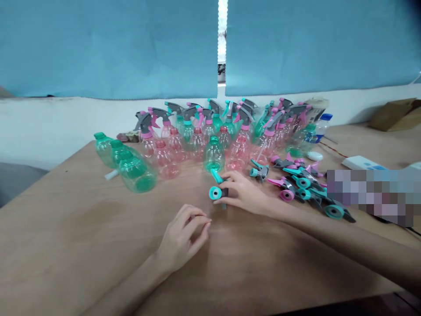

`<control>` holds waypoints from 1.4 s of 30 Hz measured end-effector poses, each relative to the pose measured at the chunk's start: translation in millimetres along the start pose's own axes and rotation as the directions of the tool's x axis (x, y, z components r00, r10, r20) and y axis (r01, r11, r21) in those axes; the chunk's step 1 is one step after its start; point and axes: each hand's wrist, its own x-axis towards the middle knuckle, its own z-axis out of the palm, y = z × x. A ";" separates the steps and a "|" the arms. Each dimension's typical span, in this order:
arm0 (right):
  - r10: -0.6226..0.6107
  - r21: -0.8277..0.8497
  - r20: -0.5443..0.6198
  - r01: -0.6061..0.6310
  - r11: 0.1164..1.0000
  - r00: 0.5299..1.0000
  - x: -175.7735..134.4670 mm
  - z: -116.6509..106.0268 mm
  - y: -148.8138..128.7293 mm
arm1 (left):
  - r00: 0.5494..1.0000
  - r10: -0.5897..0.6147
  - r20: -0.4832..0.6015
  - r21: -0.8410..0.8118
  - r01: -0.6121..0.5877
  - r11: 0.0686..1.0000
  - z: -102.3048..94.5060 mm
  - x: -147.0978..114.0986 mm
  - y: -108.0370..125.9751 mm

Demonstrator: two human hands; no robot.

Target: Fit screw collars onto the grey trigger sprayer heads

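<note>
My right hand (245,193) is closed around a spray trigger head (215,193) with a grey body and turquoise collar and lever. The collar's open end faces me. Lower and to the left, my left hand (184,235) has its thumb and fingertips pinched together; whatever they may hold is too small or hidden to make out. Just beyond the held head stands a green transparent bottle (214,156) without a top. Right of my right hand lie a turquoise-and-grey trigger head (259,171) and a pile of loose pink and turquoise trigger heads (302,182).
Several open green bottles (136,171) stand at the left, beside a short white piece (111,174). Open pink bottles (166,160) and rows of bottles with trigger heads (245,118) fill the back. A white power strip (362,163) and brown paper bag (396,115) are at right.
</note>
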 end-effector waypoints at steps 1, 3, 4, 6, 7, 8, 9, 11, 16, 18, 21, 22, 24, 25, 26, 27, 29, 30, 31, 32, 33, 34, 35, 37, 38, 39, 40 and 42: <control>-0.003 -0.005 0.028 0.003 1.000 1.000 4.1 2.7 -2.4 | 1.000 0.013 0.007 -0.008 -0.013 1.000 0.3 0.3 0.6; 0.008 -0.032 0.099 -0.005 0.999 0.995 9.0 9.1 -5.5 | 0.999 0.026 0.025 -0.021 -0.025 0.999 0.7 1.0 1.6; 0.016 -0.049 0.129 -0.010 0.999 0.992 9.8 12.6 -6.4 | 0.999 0.030 0.031 -0.029 -0.029 0.999 0.7 1.3 1.9; 0.024 -0.069 0.155 -0.014 0.998 0.988 8.8 18.8 -7.2 | 0.999 0.035 0.035 -0.048 -0.033 0.998 0.7 1.7 2.0; 0.023 -0.067 0.153 -0.013 0.998 0.988 7.4 20.8 -7.5 | 0.999 0.036 0.035 -0.055 -0.034 0.998 0.8 1.9 1.7; 0.022 -0.059 0.146 -0.014 0.998 0.989 5.5 21.9 -7.8 | 0.999 0.037 0.036 -0.060 -0.035 0.998 0.9 2.0 1.4; 0.021 -0.047 0.136 -0.015 0.999 0.991 3.2 21.7 -8.1 | 0.999 0.039 0.037 -0.063 -0.036 0.997 1.2 2.0 0.9; 0.016 -0.030 0.117 -0.013 0.999 0.993 -2.0 17.6 -8.9 | 0.998 0.037 0.044 -0.061 -0.034 0.998 1.9 2.0 -0.1; 0.019 -0.072 0.078 -0.013 0.997 0.997 -21.9 -7.6 -4.0 | 0.996 0.051 0.077 -0.061 -0.046 0.997 4.4 2.4 -1.8; 0.049 -0.105 0.054 -0.043 0.994 0.997 -33.4 -19.9 4.5 | 0.994 0.056 0.092 -0.066 -0.050 0.997 6.7 3.8 -1.3; 0.090 -0.153 0.020 -0.086 0.984 0.996 -51.5 -39.7 24.5 | 0.992 0.072 0.107 -0.079 -0.064 0.995 14.2 9.1 1.8; 0.102 -0.166 0.003 -0.100 0.981 0.995 -56.8 -46.7 32.1 | 0.991 0.082 0.110 -0.087 -0.072 0.994 18.0 11.8 3.5; 0.145 -0.190 -0.041 -0.150 0.970 0.989 -64.7 -61.0 47.2 | 0.989 0.101 0.111 -0.102 -0.090 0.991 28.0 19.2 8.2; 0.171 -0.202 -0.055 -0.179 0.963 0.984 -66.8 -67.8 54.2 | 0.988 0.108 0.111 -0.109 -0.096 0.989 34.0 23.7 11.1; 0.204 -0.217 -0.065 -0.213 0.953 0.977 -67.6 -73.9 60.4 | 0.988 0.114 0.108 -0.115 -0.101 0.988 40.6 28.7 14.5; 0.238 -0.235 -0.066 -0.247 0.940 0.969 -66.9 -79.2 66.0 | 0.988 0.115 0.103 -0.121 -0.102 0.987 47.9 34.3 18.2; 0.295 -0.280 -0.064 -0.301 0.912 0.953 -62.0 -86.0 75.0 | 0.990 0.105 0.098 -0.133 -0.091 0.987 63.7 46.6 26.5; 0.307 -0.298 -0.060 -0.311 0.902 0.950 -58.3 -87.3 78.6 | 0.990 0.095 0.103 -0.139 -0.080 0.987 71.9 53.0 31.0; 0.312 -0.312 -0.055 -0.313 0.897 0.949 -54.0 -87.0 81.9 | 0.990 0.090 0.104 -0.145 -0.075 0.987 80.3 59.5 35.5; 0.312 -0.325 -0.049 -0.310 0.893 0.949 -49.7 -85.4 84.9 | 0.991 0.080 0.107 -0.151 -0.063 0.986 88.4 65.8 39.8; 0.311 -0.337 -0.042 -0.307 0.890 0.949 -45.5 -82.6 87.7 | 0.990 0.080 0.116 -0.161 -0.061 0.985 96.3 71.8 43.9; 0.312 -0.349 -0.038 -0.305 0.886 0.949 -41.7 -79.0 90.5 | 0.990 0.083 0.112 -0.169 -0.063 0.984 103.6 77.3 47.5; 0.316 -0.359 -0.036 -0.307 0.881 0.948 -38.5 -74.8 93.2 | 0.990 0.086 0.107 -0.177 -0.066 0.982 110.1 82.0 50.4; 0.329 -0.371 -0.040 -0.319 0.872 0.944 -34.3 -65.9 98.4 | 0.989 0.087 0.119 -0.188 -0.064 0.980 120.1 89.2 54.2; 0.336 -0.372 -0.044 -0.328 0.869 0.941 -33.1 -61.6 100.9 | 0.988 0.084 0.126 -0.191 -0.059 0.980 123.4 91.6 55.1; 0.343 -0.369 -0.050 -0.337 0.866 0.938 -32.7 -57.7 103.1 | 0.989 0.076 0.129 -0.195 -0.050 0.980 125.7 93.1 55.6; 0.349 -0.362 -0.057 -0.345 0.866 0.936 -32.7 -54.5 104.9 | 0.989 0.063 0.132 -0.198 -0.037 0.980 127.1 94.0 55.6; 0.353 -0.340 -0.078 -0.357 0.870 0.933 -34.5 -50.7 106.1 | 0.991 0.026 0.131 -0.207 0.002 0.978 127.7 94.3 55.1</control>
